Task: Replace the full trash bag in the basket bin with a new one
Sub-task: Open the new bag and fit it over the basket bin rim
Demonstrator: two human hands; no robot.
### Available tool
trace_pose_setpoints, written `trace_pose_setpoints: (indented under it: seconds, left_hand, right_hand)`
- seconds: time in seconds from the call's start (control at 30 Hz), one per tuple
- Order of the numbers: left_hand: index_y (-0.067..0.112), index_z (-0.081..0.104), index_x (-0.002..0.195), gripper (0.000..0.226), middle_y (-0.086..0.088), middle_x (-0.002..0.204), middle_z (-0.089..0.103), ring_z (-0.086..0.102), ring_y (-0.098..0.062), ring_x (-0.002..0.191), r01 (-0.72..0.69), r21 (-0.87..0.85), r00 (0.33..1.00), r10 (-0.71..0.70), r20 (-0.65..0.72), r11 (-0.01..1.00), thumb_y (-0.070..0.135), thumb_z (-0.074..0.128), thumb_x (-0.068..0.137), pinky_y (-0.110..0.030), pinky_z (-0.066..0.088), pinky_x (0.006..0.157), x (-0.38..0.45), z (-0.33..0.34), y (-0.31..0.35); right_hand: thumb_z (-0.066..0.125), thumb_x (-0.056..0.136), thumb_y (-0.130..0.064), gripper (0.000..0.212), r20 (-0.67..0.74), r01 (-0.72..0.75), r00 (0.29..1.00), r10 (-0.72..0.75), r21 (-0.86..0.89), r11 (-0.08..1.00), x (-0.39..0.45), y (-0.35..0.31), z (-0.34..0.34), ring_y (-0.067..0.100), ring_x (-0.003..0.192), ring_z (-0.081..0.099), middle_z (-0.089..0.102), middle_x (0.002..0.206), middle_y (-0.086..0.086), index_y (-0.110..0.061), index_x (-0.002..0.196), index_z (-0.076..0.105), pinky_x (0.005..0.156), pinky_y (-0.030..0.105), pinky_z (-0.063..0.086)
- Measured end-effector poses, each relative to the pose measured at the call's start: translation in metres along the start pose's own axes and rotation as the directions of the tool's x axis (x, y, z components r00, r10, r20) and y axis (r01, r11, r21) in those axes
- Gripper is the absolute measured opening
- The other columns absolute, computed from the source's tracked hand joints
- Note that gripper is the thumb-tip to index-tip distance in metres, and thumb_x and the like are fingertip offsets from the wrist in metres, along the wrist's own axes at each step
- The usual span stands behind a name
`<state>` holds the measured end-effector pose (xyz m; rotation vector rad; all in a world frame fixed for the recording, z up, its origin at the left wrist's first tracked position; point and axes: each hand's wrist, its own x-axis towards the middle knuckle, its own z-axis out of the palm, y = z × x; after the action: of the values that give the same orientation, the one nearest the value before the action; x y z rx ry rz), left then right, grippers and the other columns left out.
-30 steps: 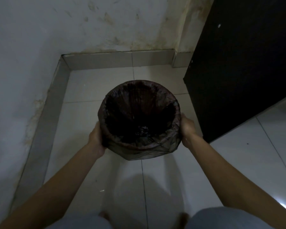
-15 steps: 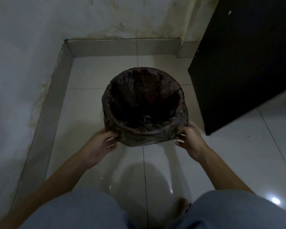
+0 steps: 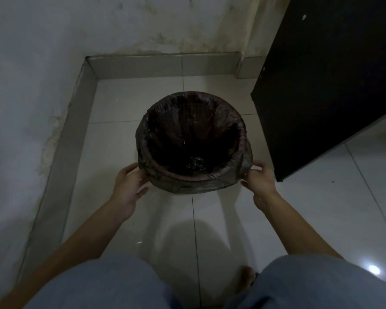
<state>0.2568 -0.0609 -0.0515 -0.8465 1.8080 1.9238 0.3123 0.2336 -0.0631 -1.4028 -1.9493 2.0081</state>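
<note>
Head view, looking steeply down: the round woven basket bin (image 3: pixel 195 178) stands on the pale glossy floor tiles (image 3: pixel 129 101) just above the middle of the frame, its mouth open toward the camera. A dark, thin plastic trash bag (image 3: pixel 246 156) lines it, with the bag's edge folded over the rim and hanging in loose wrinkles down the outer wall, most visibly along the near side and at the right. Inside, the liner sinks into darkness; a small crumpled glint shows near the bottom, but what it is cannot be made out.

The left hand (image 3: pixel 127 188) sits at the bin's lower left, fingers spread and loosely curved, with the fingertips at or right beside the bag's folded skirt; whether they actually touch it is not clear. The right hand (image 3: pixel 257 178) is at the bin's lower right, thumb and fingers drawn together at the bag's hanging edge, apparently pinching a fold of the plastic. Both bare forearms run in from the lower corners of the frame.

Across the bottom are the person's knees in light grey-blue fabric (image 3: pixel 103 284), and a bare foot (image 3: pixel 246 278) shows between them. A tiled skirting (image 3: pixel 163 68) borders the floor at the top and left, below a stained whitish wall (image 3: pixel 31 63). A dark flat furniture panel (image 3: pixel 334 81) fills the upper right, near the bin but not touching it. A bright light reflection (image 3: pixel 373 269) gleams on the tiles at lower right.
</note>
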Motion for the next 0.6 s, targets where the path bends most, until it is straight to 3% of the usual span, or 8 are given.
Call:
trace_pose_setpoints:
  seconds: [0.07,0.13,0.2,0.3,0.37,0.43,0.5,0.6]
  left_hand:
    - [0.022,0.051,0.132,0.047,-0.003,0.109,0.061,0.059,-0.017,0.099,-0.095,0.017,0.983,0.096,-0.156,0.995,0.015,0.056,0.085,-0.04,0.046,0.09,-0.002,-0.003,0.006]
    - [0.022,0.054,0.124,0.041,0.002,0.104,0.056,0.054,-0.013,0.092,-0.248,0.089,0.929,0.263,-0.262,0.965,0.012,0.05,0.085,-0.039,0.045,0.09,-0.006,-0.004,0.015]
    - [0.022,0.058,0.119,0.032,0.01,0.098,0.056,0.054,-0.006,0.09,-0.399,0.157,0.859,0.428,-0.281,0.903,0.014,0.047,0.09,-0.037,0.046,0.094,-0.008,-0.001,0.027]
    - [0.025,0.062,0.117,0.027,0.012,0.111,0.061,0.059,-0.005,0.107,-0.541,0.183,0.794,0.571,-0.211,0.821,0.022,0.049,0.093,-0.036,0.048,0.101,-0.009,0.009,0.047]
    - [0.027,0.06,0.121,0.028,0.007,0.12,0.061,0.059,-0.009,0.113,-0.567,0.153,0.806,0.584,-0.102,0.809,0.028,0.055,0.093,-0.037,0.05,0.1,-0.007,0.017,0.059]
    - [0.028,0.055,0.129,0.037,0.001,0.124,0.06,0.061,-0.01,0.11,-0.513,0.117,0.858,0.512,0.035,0.851,0.034,0.06,0.093,-0.036,0.052,0.094,-0.004,0.025,0.066]
    - [0.028,0.053,0.132,0.043,0.002,0.122,0.064,0.064,-0.013,0.109,-0.418,0.103,0.906,0.408,0.111,0.902,0.036,0.064,0.092,-0.036,0.052,0.092,-0.002,0.033,0.068]
    - [0.022,0.062,0.123,0.031,0.003,0.116,0.07,0.066,-0.019,0.111,-0.343,0.105,0.933,0.325,0.156,0.934,0.026,0.064,0.092,-0.038,0.053,0.096,0.003,0.039,0.064]
  right_hand:
    - [0.046,0.095,0.004,0.04,-0.119,0.1,0.988,-0.098,0.009,0.995,-0.002,-0.008,-0.002,0.02,0.096,0.058,0.059,0.115,0.013,-0.008,0.134,0.048,0.086,0.035,0.051]
    - [0.042,0.095,0.004,0.035,-0.21,0.211,0.956,-0.204,0.01,0.977,-0.007,-0.02,-0.003,0.012,0.091,0.054,0.053,0.115,0.008,-0.011,0.125,0.052,0.087,0.031,0.045]
    - [0.043,0.093,-0.002,0.03,-0.27,0.315,0.913,-0.306,-0.013,0.949,-0.011,-0.033,0.0,0.013,0.096,0.056,0.056,0.119,0.008,-0.018,0.114,0.057,0.091,0.032,0.046]
    - [0.05,0.096,-0.016,0.022,-0.24,0.445,0.869,-0.433,-0.005,0.896,-0.022,-0.053,0.01,0.011,0.102,0.059,0.06,0.116,0.003,-0.017,0.112,0.064,0.086,0.025,0.046]
    - [0.053,0.1,-0.026,0.023,-0.097,0.486,0.87,-0.484,-0.003,0.874,-0.028,-0.065,0.018,0.004,0.101,0.058,0.061,0.113,-0.004,-0.017,0.119,0.062,0.083,0.022,0.045]
    - [0.056,0.099,-0.04,0.034,0.09,0.463,0.883,-0.46,-0.012,0.886,-0.03,-0.073,0.026,0.004,0.107,0.058,0.061,0.117,-0.008,-0.021,0.127,0.057,0.087,0.022,0.047]
    - [0.059,0.095,-0.05,0.046,0.21,0.356,0.911,-0.354,0.027,0.934,-0.022,-0.072,0.032,0.009,0.113,0.06,0.062,0.122,-0.009,-0.023,0.132,0.053,0.097,0.03,0.05]
    - [0.064,0.082,-0.064,0.071,0.293,0.198,0.933,-0.207,0.059,0.978,-0.012,-0.071,0.032,0.016,0.118,0.062,0.064,0.13,-0.005,-0.026,0.14,0.053,0.105,0.041,0.05]
